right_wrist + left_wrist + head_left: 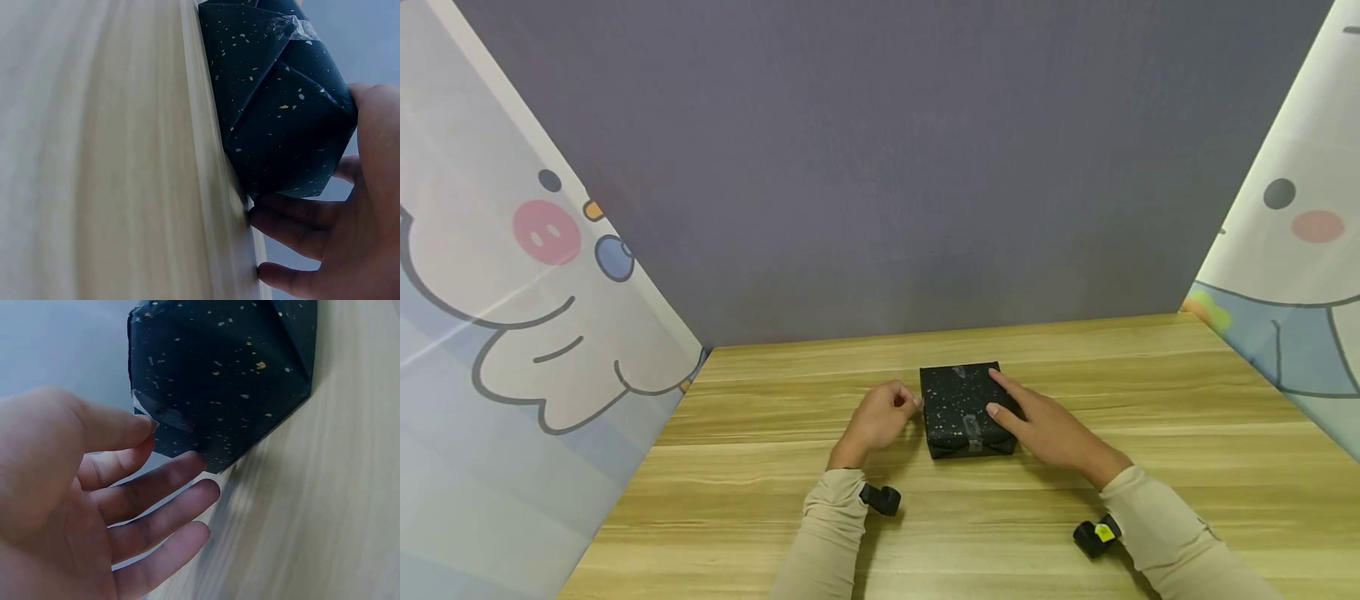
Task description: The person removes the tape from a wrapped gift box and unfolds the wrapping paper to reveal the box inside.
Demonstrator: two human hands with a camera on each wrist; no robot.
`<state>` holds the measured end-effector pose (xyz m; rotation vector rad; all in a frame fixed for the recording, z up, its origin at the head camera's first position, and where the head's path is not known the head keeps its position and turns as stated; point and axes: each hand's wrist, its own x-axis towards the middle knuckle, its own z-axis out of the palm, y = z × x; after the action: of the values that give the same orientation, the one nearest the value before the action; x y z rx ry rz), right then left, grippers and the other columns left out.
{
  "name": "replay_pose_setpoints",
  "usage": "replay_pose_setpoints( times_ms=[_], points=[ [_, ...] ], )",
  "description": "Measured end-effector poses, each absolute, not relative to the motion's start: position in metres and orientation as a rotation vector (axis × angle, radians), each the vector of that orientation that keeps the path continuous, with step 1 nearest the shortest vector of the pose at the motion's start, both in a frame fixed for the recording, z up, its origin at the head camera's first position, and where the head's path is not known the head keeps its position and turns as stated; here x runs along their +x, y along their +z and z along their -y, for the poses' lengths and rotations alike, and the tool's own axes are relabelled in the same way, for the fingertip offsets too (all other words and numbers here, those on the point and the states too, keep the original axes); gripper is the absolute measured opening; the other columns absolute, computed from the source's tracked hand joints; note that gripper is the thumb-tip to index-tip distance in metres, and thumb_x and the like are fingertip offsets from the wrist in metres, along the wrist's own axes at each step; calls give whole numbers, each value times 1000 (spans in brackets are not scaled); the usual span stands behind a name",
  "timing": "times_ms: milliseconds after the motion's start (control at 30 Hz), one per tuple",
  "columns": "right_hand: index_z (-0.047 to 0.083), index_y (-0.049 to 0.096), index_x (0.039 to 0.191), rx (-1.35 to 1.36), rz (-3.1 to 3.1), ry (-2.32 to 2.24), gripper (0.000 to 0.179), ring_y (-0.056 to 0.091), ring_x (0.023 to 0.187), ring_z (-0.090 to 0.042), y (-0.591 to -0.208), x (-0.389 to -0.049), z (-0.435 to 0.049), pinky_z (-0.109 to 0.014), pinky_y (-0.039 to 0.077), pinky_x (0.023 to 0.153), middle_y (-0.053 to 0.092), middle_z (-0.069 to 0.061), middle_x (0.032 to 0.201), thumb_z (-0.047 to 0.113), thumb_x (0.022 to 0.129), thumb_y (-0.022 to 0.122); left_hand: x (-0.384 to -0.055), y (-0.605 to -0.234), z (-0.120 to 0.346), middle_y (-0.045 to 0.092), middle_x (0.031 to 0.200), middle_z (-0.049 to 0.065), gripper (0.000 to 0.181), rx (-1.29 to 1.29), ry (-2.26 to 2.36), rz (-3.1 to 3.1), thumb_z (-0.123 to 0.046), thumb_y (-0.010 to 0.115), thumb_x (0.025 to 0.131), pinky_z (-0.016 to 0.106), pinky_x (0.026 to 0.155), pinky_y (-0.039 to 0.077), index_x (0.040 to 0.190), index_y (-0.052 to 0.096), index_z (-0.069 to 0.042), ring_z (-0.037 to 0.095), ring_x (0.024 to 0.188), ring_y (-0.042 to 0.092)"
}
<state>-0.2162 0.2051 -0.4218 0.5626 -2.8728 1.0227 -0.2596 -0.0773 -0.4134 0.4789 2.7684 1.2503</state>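
A box wrapped in black paper with light speckles (958, 404) lies on the wooden table, strips of clear tape on its top. At its left side is my left hand (883, 415), thumb and index finger pinching the end of a piece of clear tape (165, 412) on the box's edge. The other left fingers are spread loosely beside the box. My right hand (1047, 427) holds the box from the right, thumb and a finger on top. In the right wrist view, the right fingers (294, 215) bend along the box's side, down near the tabletop.
The wood-grain table (760, 500) reaches back to a dark grey panel (880, 167). Side panels with cartoon animals (512, 250) stand left and right. A small black camera (882, 499) is strapped to the left wrist, and another (1095, 537) to the right.
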Motion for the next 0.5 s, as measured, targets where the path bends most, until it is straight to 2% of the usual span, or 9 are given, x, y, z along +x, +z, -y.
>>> replay_pose_setpoints(
  times_ms=[200,300,400,500],
  points=[
    [18,23,161,568,2877,1018,70,37,139,-46,-423,-218,-206,-66,32,106,32,-18,159,55,105,41,-259,-415,76,68,99,-1,15,494,1274,-2753,-19,60,102,36,71,45,92,67,-10,16,80,56],
    [19,20,162,560,2885,1005,72,39,137,-47,-422,-220,-207,-66,33,105,32,-19,158,56,104,41,-260,-415,77,68,99,-1,13,483,1298,-2741,-21,61,102,36,71,47,96,67,-10,17,85,60],
    [19,15,163,530,2893,1025,76,44,133,-49,-421,-221,-208,-67,36,102,38,-25,153,57,104,43,-261,-417,77,67,107,2,15,453,1344,-2718,-22,63,100,38,75,51,108,66,-9,20,96,64],
    [14,10,163,511,2896,1083,82,51,126,-49,-420,-221,-208,-66,41,97,47,-31,144,57,103,45,-262,-418,77,64,122,8,27,424,1410,-2698,-20,61,102,41,83,53,125,60,-7,26,109,64]
  ],
)
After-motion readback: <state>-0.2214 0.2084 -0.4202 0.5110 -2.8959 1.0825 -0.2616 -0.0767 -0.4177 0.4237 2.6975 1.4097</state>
